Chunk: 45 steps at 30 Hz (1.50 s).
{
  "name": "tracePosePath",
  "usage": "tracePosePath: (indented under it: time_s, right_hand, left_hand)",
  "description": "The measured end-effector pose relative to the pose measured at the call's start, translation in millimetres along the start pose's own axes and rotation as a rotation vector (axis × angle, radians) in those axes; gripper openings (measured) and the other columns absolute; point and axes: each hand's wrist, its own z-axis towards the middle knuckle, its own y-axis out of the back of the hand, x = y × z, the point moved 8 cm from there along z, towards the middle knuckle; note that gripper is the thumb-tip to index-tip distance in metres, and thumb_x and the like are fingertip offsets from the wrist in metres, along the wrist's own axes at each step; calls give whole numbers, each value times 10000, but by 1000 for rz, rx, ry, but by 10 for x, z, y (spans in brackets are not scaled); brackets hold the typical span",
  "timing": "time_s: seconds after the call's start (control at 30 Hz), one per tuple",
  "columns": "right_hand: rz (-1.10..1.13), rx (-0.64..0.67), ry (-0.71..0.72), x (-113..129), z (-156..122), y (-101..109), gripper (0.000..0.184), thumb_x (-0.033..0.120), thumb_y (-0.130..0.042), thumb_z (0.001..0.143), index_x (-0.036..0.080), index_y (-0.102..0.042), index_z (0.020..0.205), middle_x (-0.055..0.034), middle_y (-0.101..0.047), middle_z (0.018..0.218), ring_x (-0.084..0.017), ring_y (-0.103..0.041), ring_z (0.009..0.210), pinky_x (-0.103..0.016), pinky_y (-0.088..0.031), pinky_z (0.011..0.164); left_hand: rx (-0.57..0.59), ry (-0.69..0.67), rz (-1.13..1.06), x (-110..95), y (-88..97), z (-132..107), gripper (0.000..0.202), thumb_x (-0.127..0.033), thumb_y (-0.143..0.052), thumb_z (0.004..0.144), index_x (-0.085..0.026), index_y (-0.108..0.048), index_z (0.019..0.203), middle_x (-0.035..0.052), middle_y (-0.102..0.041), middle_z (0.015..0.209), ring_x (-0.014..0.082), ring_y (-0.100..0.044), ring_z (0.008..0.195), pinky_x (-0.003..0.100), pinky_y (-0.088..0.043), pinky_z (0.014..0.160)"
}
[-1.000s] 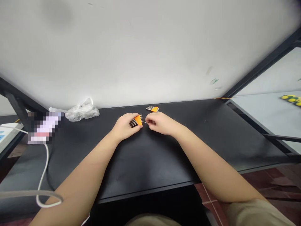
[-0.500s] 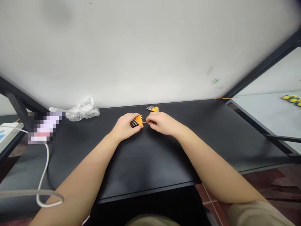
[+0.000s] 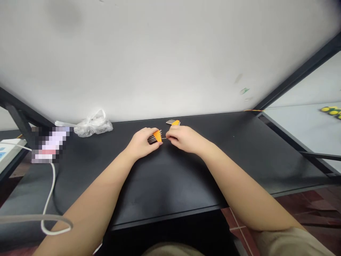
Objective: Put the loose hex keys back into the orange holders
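Note:
My left hand (image 3: 142, 143) is closed around an orange holder (image 3: 158, 136) with several metal hex keys in it. Their long shafts run back under my fingers, and short ends stick out on the right side. My right hand (image 3: 185, 139) pinches a thin hex key (image 3: 164, 138) whose visible part reaches to the holder's lower right edge. My fingertips hide the rest of that key. Just behind my right hand, a second orange holder (image 3: 175, 122) with several hex keys lies on the black table (image 3: 170, 177).
A crumpled clear plastic bag (image 3: 93, 124) lies at the back left, beside a blurred-out device (image 3: 52, 144). A white cable (image 3: 52, 188) loops down the left side. Dark metal frame bars (image 3: 295, 74) rise on the right, and a pale wall stands behind.
Both hands keep nearly the same place and hold. The view has shifted very slightly; nothing else visibly differs.

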Motion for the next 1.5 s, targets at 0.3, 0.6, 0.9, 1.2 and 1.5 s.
tracePosePath:
  time_s: [0.3, 0.6, 0.9, 1.2, 1.5]
  right_hand:
    - [6, 20, 20, 18, 10, -21, 156, 127, -547, 929, 204, -680, 901, -51, -630, 913, -171, -560, 787, -315, -432, 744]
    - [-33, 21, 48, 142, 46, -60, 156, 117, -509, 944, 183, -645, 906, -62, -608, 959, -163, -544, 819, -302, -425, 762]
    - [164, -57, 7, 211, 92, -63, 141, 89, -507, 848, 194, -540, 936, -38, -574, 943, -158, -530, 816, -266, -418, 718]
    - [-115, 179, -293, -421, -29, -161, 134, 341, -635, 886, 208, -636, 874, -51, -667, 896, -185, -599, 812, -283, -399, 686]
    - [-346, 302, -386, -249, 34, -311, 70, 201, -587, 856, 187, -636, 904, -97, -686, 982, -212, -623, 825, -294, -366, 628]
  left_hand:
    - [-11, -29, 10, 0, 1, -3, 499, -450, -706, 847, -217, -639, 1284, 63, -708, 1217, 252, -670, 1073, 383, -518, 995]
    - [35, -91, 50, -126, -18, 10, 412, -390, -697, 851, -227, -638, 1224, 54, -720, 1084, 236, -664, 947, 371, -526, 877]
    - [14, -61, 31, -117, -2, 18, 359, -406, -667, 868, -225, -654, 1178, 42, -722, 1059, 230, -659, 949, 353, -511, 871]
    - [5, 13, 64, 54, -28, 15, 526, -372, -693, 835, -222, -595, 1329, 66, -690, 1240, 274, -652, 1110, 418, -512, 997]
    - [12, 32, 43, 99, -45, 18, 541, -369, -686, 834, -224, -581, 1345, 75, -662, 1305, 285, -641, 1172, 433, -514, 1035]
